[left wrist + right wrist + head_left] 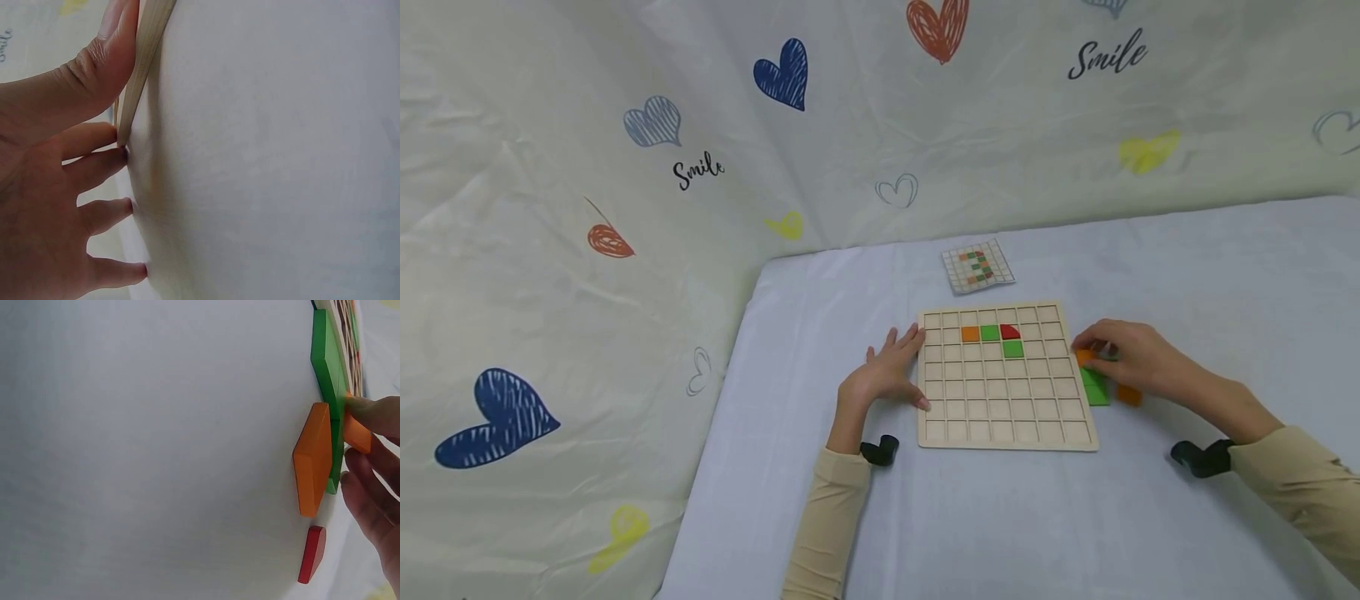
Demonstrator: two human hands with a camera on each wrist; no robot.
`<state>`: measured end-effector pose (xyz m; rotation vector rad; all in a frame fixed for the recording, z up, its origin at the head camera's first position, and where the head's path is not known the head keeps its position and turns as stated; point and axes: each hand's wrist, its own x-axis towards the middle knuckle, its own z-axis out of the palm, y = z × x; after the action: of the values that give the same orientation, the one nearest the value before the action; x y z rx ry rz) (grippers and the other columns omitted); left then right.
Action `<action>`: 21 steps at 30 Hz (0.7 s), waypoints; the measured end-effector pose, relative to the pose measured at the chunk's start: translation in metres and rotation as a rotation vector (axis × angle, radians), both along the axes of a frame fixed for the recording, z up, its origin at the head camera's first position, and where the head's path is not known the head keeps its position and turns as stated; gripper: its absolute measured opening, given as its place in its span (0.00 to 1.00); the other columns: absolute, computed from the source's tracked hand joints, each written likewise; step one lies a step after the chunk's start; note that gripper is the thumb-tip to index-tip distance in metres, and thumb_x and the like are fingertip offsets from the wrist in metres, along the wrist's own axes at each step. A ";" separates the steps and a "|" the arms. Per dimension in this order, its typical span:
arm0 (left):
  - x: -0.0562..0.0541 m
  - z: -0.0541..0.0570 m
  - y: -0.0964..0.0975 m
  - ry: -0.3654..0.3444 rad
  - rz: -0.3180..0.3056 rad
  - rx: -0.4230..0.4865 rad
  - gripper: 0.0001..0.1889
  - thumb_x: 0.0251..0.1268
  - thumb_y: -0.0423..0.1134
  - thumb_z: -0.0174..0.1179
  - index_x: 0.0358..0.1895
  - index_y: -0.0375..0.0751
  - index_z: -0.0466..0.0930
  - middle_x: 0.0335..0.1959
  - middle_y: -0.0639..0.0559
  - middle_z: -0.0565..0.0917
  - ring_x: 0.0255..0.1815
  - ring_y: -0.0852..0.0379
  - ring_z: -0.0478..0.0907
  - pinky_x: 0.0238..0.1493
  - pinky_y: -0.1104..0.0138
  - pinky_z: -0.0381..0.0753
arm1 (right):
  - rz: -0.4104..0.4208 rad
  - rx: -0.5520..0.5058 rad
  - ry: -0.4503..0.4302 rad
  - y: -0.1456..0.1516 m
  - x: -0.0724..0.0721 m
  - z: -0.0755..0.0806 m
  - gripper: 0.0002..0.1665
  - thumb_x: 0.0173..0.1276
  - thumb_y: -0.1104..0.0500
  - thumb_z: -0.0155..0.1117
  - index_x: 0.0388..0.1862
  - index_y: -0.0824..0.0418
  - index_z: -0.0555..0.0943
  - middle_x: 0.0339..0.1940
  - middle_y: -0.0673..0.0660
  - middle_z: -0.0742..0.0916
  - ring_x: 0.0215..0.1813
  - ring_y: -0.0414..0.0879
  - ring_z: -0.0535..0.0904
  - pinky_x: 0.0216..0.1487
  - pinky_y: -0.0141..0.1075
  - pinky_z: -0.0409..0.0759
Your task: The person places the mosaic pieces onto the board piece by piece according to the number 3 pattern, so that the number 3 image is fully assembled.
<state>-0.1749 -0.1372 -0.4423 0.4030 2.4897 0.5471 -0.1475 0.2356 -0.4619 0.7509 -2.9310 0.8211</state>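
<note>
My right hand (1131, 354) pinches an orange square tile (357, 434) between thumb and fingers, just off the right edge of a wooden grid board (957, 433). Under and beside that hand lie green tiles (1096, 393), another orange tile (314, 456) and a red piece (312, 555). With fingers spread, my left hand (883, 375) rests against the board's left edge, thumb on the rim. Set in the upper grid cells are an orange square (970, 333), a green square (990, 332) and a red rounded piece (1010, 332), with a second green square (1012, 349) below the red one.
Behind the board lies a card (962, 279) printed with a grid of coloured shapes. A white cloth (1000, 525) covers the table. Dark wrist-worn devices (1202, 458) show at both sleeves. A cloth backdrop with hearts (782, 75) rises at the back and left.
</note>
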 end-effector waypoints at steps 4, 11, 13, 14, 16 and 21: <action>0.000 0.001 -0.001 -0.005 0.000 -0.002 0.65 0.49 0.45 0.82 0.85 0.49 0.42 0.87 0.55 0.40 0.87 0.45 0.29 0.80 0.35 0.34 | 0.025 -0.026 0.069 -0.001 -0.001 -0.001 0.16 0.53 0.71 0.79 0.42 0.64 0.88 0.37 0.52 0.89 0.36 0.42 0.82 0.35 0.33 0.83; -0.002 0.001 0.002 -0.006 -0.009 0.002 0.65 0.49 0.44 0.82 0.85 0.49 0.42 0.87 0.55 0.40 0.87 0.46 0.29 0.80 0.35 0.33 | 0.043 -0.066 0.192 0.003 0.000 -0.001 0.17 0.49 0.71 0.82 0.38 0.59 0.90 0.33 0.45 0.89 0.32 0.32 0.78 0.33 0.29 0.82; -0.001 0.001 0.002 -0.009 -0.004 -0.006 0.66 0.48 0.44 0.82 0.85 0.49 0.42 0.87 0.55 0.40 0.87 0.46 0.29 0.80 0.35 0.33 | 0.050 -0.067 0.192 0.003 0.000 -0.001 0.16 0.50 0.71 0.81 0.38 0.59 0.91 0.33 0.45 0.89 0.32 0.32 0.78 0.33 0.29 0.82; -0.001 0.001 0.002 -0.009 -0.005 -0.009 0.66 0.48 0.44 0.82 0.85 0.49 0.42 0.87 0.55 0.40 0.87 0.46 0.29 0.80 0.35 0.34 | 0.050 -0.067 0.192 0.003 0.000 -0.001 0.16 0.50 0.72 0.81 0.38 0.59 0.91 0.33 0.44 0.89 0.32 0.32 0.78 0.33 0.29 0.82; -0.001 0.002 0.002 -0.010 -0.005 -0.010 0.66 0.48 0.44 0.82 0.85 0.49 0.42 0.87 0.55 0.40 0.87 0.45 0.29 0.80 0.34 0.34 | 0.043 -0.066 0.194 0.003 0.000 -0.001 0.16 0.50 0.73 0.80 0.38 0.59 0.91 0.33 0.44 0.88 0.32 0.32 0.78 0.33 0.29 0.82; 0.000 0.002 0.001 -0.011 -0.003 -0.001 0.66 0.48 0.44 0.82 0.85 0.48 0.42 0.87 0.54 0.40 0.87 0.44 0.29 0.80 0.34 0.34 | 0.021 -0.071 0.215 0.002 0.000 0.001 0.17 0.50 0.75 0.79 0.37 0.59 0.91 0.32 0.45 0.87 0.33 0.36 0.81 0.34 0.27 0.83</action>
<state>-0.1748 -0.1359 -0.4398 0.4023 2.4779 0.5454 -0.1471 0.2377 -0.4607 0.8108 -2.6952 0.7868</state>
